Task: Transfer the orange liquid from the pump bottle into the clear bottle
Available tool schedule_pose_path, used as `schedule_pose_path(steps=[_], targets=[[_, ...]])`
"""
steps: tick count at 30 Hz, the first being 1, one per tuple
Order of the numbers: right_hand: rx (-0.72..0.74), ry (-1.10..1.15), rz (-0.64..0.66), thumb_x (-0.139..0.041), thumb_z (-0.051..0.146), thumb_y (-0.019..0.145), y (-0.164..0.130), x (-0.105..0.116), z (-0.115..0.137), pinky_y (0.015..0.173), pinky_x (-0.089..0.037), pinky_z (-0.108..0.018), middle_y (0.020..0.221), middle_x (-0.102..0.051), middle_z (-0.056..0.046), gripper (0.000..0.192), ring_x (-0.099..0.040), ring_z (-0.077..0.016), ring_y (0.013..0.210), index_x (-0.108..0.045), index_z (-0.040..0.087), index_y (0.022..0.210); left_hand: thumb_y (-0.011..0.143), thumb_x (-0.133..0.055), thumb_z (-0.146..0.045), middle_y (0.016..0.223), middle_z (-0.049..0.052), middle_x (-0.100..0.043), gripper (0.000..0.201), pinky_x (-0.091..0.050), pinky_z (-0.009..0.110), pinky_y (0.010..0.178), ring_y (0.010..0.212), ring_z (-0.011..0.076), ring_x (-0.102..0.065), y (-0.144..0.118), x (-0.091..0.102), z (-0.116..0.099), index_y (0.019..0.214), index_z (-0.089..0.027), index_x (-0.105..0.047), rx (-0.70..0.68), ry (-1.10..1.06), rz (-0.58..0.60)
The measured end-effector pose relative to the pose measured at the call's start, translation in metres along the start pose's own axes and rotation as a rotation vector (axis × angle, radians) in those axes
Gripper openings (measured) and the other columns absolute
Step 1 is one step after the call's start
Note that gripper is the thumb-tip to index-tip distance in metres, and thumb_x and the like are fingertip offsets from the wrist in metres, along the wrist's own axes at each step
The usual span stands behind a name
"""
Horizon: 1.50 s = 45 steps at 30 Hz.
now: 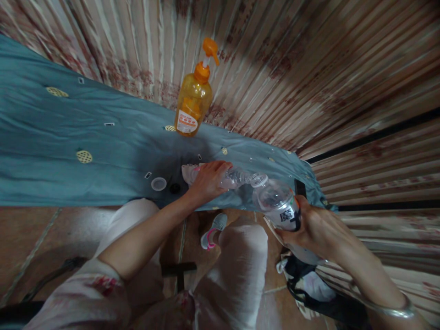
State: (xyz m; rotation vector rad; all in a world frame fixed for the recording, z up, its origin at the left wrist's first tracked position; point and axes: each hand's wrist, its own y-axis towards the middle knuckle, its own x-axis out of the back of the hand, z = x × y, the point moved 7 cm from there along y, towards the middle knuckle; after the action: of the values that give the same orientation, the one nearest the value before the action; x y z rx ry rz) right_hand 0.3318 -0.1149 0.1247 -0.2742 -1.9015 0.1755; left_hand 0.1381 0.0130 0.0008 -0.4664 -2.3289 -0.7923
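My left hand (210, 179) is closed around a small clear plastic bottle (237, 178), which lies nearly level with its neck pointing right. My right hand (314, 224) grips a larger clear plastic bottle (273, 197) with a printed label, tilted so its mouth points up and left. The two bottle mouths meet, or almost meet, between my hands; whether they touch I cannot tell. Left of my left hand, a white round cap (158, 184) and a small black cap (175, 188) lie on the blue cloth (130, 146).
An orange pump bottle (193, 103) stands at the back of the cloth, against a pleated curtain (309, 68). A dark object like a phone (299, 187) lies behind my right hand. A black bag (309, 284) is on the tiled floor at the right.
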Motion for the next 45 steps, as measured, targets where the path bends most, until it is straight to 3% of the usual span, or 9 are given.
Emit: schedule_pose_path(steps=[12,22,45], targets=[[-0.008,0.007,0.015,-0.061,0.050,0.076,0.0004,0.0012,0.0020,0.051,-0.037,-0.031,0.063,-0.071,-0.008,0.048,-0.073,-0.0326,0.064,-0.055,0.015,0.109,0.072,-0.082,-0.022,0.130,0.013,-0.066,0.064,-0.050,0.046,0.103,0.122,0.0316,-0.062,0.0006,0.0020,-0.0019,0.130,-0.019,-0.056,0.014,-0.019,0.017],[0.021,0.007,-0.030,-0.062,0.050,0.075,-0.0002,0.0013,0.0016,0.049,-0.035,-0.029,0.059,-0.068,-0.004,0.045,-0.070,-0.0276,0.057,-0.056,0.017,0.105,0.073,-0.081,-0.023,0.129,0.012,-0.066,0.062,-0.050,0.047,0.101,0.121,0.0315,-0.063,0.0000,0.0011,-0.0010,0.130,-0.020,-0.055,-0.006,-0.015,-0.010],[-0.008,-0.001,0.015,-0.061,0.051,0.077,-0.0001,0.0017,0.0023,0.051,-0.038,-0.031,0.064,-0.072,-0.008,0.047,-0.074,-0.0325,0.065,-0.054,0.017,0.108,0.074,-0.081,-0.024,0.130,0.011,-0.065,0.063,-0.049,0.047,0.103,0.122,0.0311,-0.062,0.0004,0.0010,0.0001,0.131,-0.021,-0.055,0.015,-0.033,0.008]])
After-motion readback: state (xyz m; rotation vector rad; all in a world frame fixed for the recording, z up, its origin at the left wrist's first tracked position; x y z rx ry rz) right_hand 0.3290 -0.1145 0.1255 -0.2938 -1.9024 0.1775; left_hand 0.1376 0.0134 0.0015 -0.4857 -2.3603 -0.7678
